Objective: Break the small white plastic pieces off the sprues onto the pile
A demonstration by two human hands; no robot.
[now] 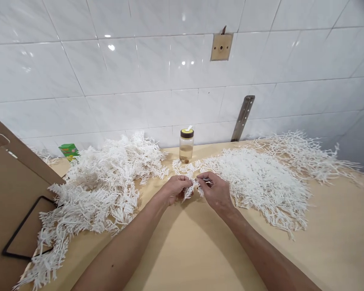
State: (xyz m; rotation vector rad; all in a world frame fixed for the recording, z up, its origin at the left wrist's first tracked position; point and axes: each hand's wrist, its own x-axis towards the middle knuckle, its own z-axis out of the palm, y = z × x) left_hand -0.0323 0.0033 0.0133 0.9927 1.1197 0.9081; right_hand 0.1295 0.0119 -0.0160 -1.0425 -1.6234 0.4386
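Observation:
Both my hands meet over the middle of the light wooden table [200,250]. My left hand [175,189] is closed on a small white plastic sprig piece [190,190], and my right hand [214,190] pinches the same piece from the other side. A big heap of white plastic sprigs [103,186] lies to the left of my hands. A flatter spread of white sprigs [261,182] lies to the right, touching the area by my right hand.
A clear jar with a dark lid [186,145] stands at the back by the white tiled wall [139,72]. A brown cardboard box [9,194] with a black frame fills the left. A small green carton [68,150] sits behind the left heap.

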